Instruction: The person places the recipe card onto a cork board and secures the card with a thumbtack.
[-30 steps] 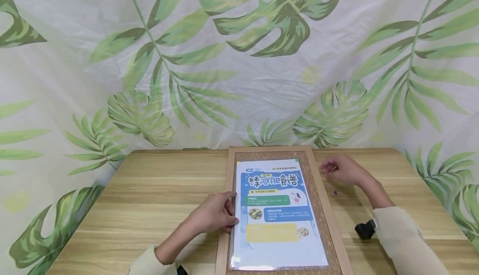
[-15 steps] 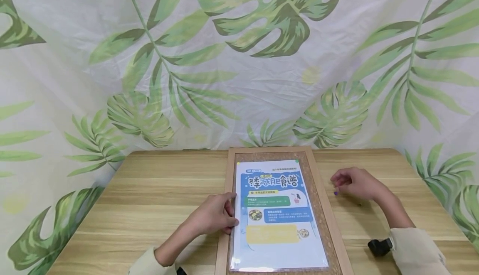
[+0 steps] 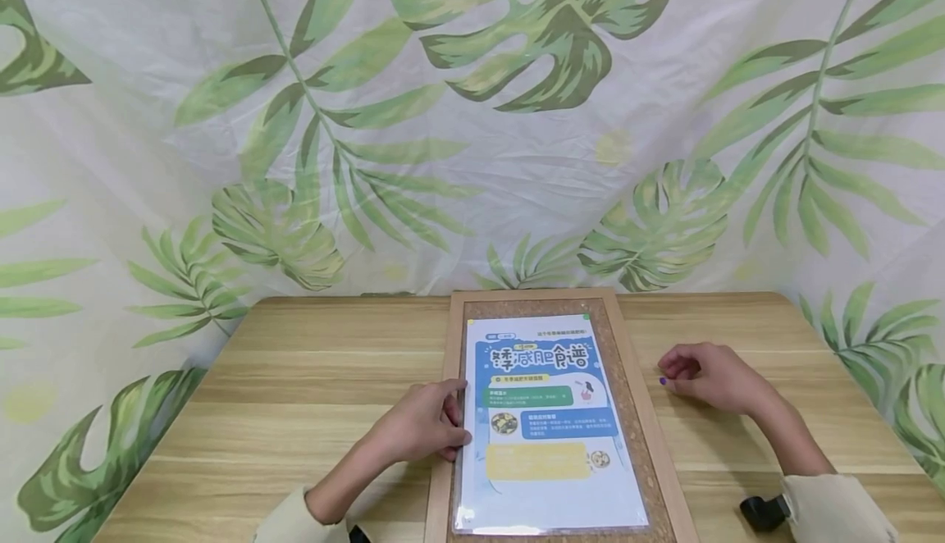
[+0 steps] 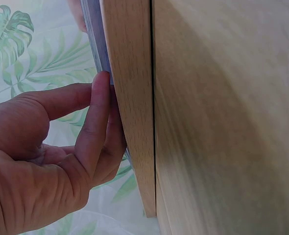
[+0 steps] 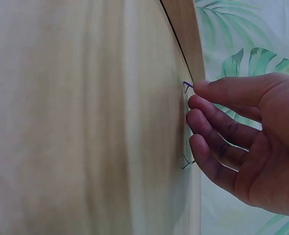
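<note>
A printed poster (image 3: 550, 502) in a clear sleeve lies on a cork board with a wooden frame (image 3: 648, 412). A yellow thumbtack (image 3: 471, 321) and a green thumbtack (image 3: 586, 317) sit at its top corners. My left hand (image 3: 417, 424) rests its fingertips on the poster's left edge and the frame beside it. On the table right of the board, my right hand (image 3: 719, 379) touches a purple thumbtack (image 5: 187, 84) with the thumb tip, fingers loosely bent. Below it in the right wrist view lies another thumbtack (image 5: 187, 164), its colour unclear; the hand hides it in the head view.
The board stands on a wood-grain table (image 3: 332, 362), reaching its back edge. A leaf-patterned cloth (image 3: 517, 166) hangs behind the table. A black wrist camera (image 3: 764, 513) sits at the right sleeve.
My right hand has moved away from the board's right side, rightward and nearer to me, down to the purple thumbtack. The left hand and the poster have stayed in place.
</note>
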